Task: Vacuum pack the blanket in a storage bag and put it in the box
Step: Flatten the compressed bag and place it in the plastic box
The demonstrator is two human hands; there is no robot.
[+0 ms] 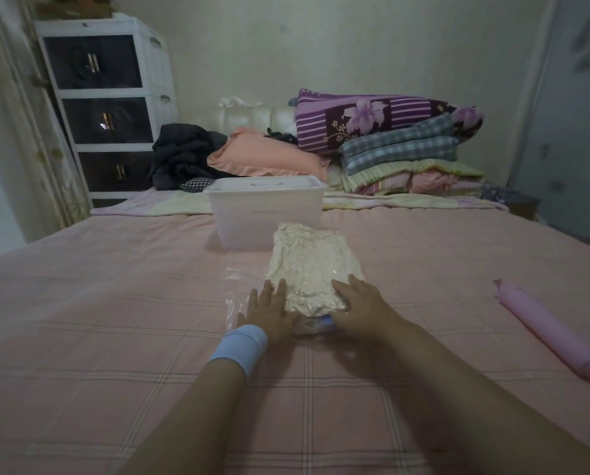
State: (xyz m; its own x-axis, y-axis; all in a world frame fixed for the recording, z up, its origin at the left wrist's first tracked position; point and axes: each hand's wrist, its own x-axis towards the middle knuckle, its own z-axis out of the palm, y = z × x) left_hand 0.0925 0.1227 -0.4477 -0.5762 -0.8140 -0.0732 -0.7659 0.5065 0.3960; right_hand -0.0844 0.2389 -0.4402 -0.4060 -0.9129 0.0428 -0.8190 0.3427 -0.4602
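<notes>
A cream blanket sealed in a clear storage bag lies crinkled and flat on the pink checked bed. Loose empty bag plastic spreads out to its left. My left hand, with a light blue wristband, presses flat on the bag's near left edge, fingers straight. My right hand lies flat on the near right part of the packed blanket. Just beyond the bag stands a translucent white plastic box, with a lid visible at its far rim.
A rolled pink cloth lies on the bed at the right. Folded quilts, a peach pillow and dark clothes pile up at the head of the bed. A white drawer unit stands at the back left.
</notes>
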